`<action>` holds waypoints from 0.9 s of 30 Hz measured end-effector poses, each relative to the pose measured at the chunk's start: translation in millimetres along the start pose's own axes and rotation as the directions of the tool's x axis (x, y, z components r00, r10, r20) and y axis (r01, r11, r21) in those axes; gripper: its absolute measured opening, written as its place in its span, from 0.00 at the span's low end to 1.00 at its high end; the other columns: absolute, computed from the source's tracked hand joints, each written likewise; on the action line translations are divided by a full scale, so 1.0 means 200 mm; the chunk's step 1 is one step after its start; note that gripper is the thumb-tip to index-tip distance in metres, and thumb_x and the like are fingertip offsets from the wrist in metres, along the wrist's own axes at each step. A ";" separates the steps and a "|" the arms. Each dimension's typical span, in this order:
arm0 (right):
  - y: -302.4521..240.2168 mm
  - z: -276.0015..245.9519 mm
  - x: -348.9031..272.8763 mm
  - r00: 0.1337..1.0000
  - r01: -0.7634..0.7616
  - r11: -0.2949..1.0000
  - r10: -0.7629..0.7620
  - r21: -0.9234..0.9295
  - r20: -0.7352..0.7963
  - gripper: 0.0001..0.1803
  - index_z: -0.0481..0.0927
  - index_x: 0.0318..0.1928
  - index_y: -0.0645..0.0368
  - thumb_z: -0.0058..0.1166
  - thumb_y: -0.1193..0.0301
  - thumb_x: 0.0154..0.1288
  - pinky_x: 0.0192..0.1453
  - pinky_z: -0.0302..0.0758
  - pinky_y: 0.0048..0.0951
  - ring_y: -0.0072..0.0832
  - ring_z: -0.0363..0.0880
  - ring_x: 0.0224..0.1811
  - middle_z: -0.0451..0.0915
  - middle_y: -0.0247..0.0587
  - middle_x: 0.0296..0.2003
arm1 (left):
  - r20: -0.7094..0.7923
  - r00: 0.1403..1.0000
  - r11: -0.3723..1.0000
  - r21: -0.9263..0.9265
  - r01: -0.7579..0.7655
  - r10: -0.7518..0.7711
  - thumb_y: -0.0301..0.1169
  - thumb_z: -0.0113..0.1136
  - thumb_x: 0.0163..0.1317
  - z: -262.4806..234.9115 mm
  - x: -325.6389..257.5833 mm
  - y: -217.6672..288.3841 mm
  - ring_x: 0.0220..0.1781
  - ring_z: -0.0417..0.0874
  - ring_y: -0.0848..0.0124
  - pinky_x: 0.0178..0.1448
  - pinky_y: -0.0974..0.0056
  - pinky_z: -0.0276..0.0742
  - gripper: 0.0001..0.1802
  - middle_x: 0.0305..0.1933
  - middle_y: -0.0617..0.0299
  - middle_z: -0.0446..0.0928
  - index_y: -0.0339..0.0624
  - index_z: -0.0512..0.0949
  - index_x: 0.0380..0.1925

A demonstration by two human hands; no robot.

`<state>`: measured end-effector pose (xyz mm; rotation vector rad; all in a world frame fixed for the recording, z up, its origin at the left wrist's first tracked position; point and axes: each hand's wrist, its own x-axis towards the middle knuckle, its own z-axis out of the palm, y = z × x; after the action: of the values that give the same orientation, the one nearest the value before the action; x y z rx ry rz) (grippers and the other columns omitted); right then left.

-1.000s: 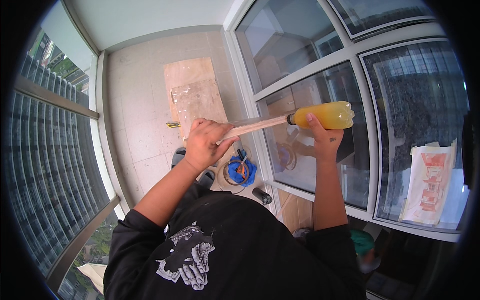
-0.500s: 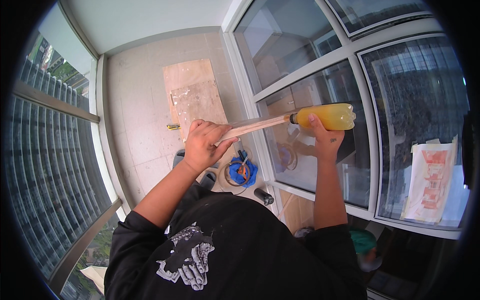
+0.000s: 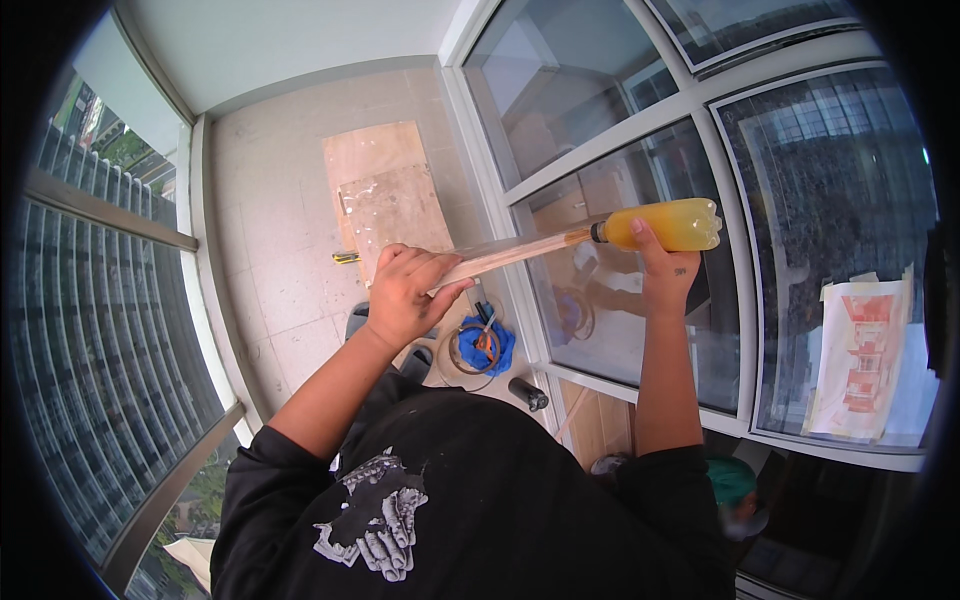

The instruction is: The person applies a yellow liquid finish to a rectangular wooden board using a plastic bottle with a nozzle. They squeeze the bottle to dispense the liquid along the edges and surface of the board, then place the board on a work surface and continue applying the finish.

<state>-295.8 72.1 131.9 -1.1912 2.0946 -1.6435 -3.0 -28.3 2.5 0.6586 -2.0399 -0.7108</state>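
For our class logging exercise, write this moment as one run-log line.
left hand: grips wooden piece; right hand: holds yellow bottle; dark cap: by wooden piece's right end; floor: plywood

Most fingers of the right hand (image 3: 665,274) are hidden behind the clear plastic bottle of yellow liquid (image 3: 672,226). The left hand (image 3: 406,296) covers part of the long pale wooden strip (image 3: 525,251). The lower edge cuts off the black printed shirt (image 3: 520,480). A rounded green shape (image 3: 730,481) is too blurred to identify.
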 end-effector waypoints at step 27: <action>0.06 -0.07 0.02 0.997 -0.015 0.997 0.010 -0.073 -0.081 0.18 0.82 0.46 0.66 0.73 0.71 0.59 0.52 0.77 0.27 0.25 0.82 0.42 0.84 0.39 0.41 | 0.005 1.000 1.000 0.008 -0.005 0.005 0.37 0.75 0.52 0.00 -0.01 -0.01 0.35 0.82 0.64 0.49 0.59 0.69 0.17 0.33 0.61 0.83 0.43 0.84 0.40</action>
<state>-311.4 80.2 127.4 -1.1493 2.2245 -1.6480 -2.0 -28.0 0.2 0.6562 -2.0488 -0.7022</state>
